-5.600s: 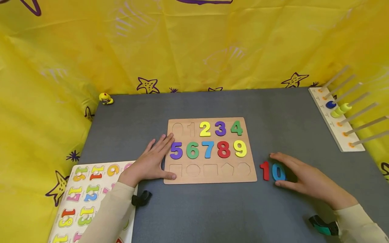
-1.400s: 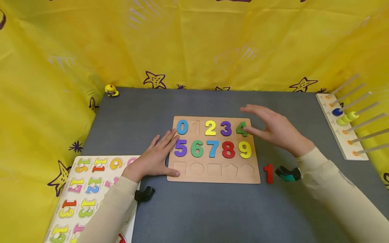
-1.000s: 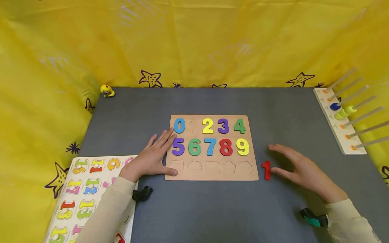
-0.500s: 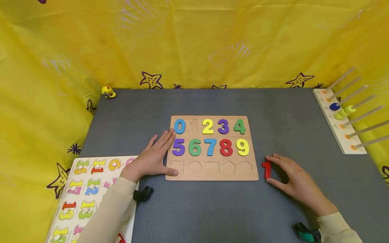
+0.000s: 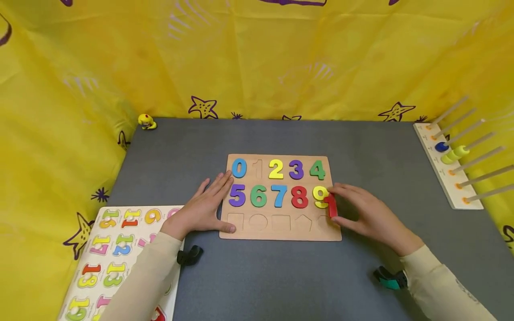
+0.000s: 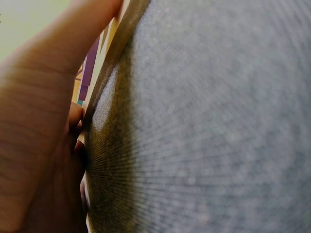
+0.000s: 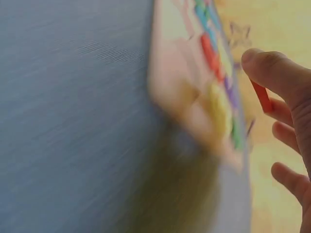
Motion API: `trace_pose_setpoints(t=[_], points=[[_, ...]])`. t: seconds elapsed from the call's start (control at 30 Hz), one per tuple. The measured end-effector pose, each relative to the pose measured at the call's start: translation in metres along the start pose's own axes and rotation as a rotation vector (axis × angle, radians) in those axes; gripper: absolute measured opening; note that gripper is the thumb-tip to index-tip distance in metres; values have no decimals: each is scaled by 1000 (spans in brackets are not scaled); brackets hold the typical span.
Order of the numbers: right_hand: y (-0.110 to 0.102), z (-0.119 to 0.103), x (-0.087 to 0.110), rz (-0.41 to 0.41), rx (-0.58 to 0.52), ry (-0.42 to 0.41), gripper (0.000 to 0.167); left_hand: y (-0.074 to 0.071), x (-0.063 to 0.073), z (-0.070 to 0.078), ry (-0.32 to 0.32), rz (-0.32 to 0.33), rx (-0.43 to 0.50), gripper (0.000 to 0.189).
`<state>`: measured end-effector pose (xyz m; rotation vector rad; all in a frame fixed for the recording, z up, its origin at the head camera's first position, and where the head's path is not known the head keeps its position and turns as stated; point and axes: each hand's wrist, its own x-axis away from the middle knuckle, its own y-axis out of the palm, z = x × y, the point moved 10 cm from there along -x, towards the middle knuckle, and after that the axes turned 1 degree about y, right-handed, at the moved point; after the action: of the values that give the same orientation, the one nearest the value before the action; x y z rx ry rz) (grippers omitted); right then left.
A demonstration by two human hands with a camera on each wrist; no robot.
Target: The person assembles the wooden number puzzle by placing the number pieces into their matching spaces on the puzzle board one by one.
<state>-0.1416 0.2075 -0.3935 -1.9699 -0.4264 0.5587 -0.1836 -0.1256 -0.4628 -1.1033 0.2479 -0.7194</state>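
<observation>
A wooden number puzzle board (image 5: 261, 234) lies mid-table, with raised numbers 0 and 2 to 9 in its upper two rows. The outlined 1 slot (image 5: 258, 169) is bare, as are the shape outlines in the bottom row. My left hand (image 5: 201, 208) rests flat on the board's left edge, fingers spread and thumb at the lower corner. Between thumb and fingers, my right hand (image 5: 371, 216) pinches a red number 1 (image 5: 331, 206) over the board's right edge, partly covering the yellow 9 (image 5: 320, 195). In the right wrist view the red piece (image 7: 261, 94) is held clear of the board.
A white peg puzzle with numbers (image 5: 132, 249) lies at the front left, partly under the left forearm. At the back right stands a bead-counting board (image 5: 447, 169) with upright rods. A small yellow toy figure (image 5: 147, 121) sits at the back left corner.
The blue 0, earlier beside the board, now sits in its top left slot. My right hand has picked up the red 1 and moved it left over the board. The left hand stays put.
</observation>
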Motion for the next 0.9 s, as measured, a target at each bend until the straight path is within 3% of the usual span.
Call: trace_pose_setpoints(t=[0.17,0.27,0.47,0.7,0.9], points=[[6,-35,-62,-62,-56,-164,76,1,1,0,-2,4,-11,136],[19,-50,-98,-106,-78,-221,73,1,1,0,-1,7,-13,136],[53,-50,-155,-193,-98,-175,74,2,-2,0,-14,-2,-1,136],[87,-39,-179,-250,-58,-70,82,5,-2,-3,-23,-13,-13,135],[93,-43,-185,-227,-1,-46,85,4,-1,-3,-20,-4,-9,136]])
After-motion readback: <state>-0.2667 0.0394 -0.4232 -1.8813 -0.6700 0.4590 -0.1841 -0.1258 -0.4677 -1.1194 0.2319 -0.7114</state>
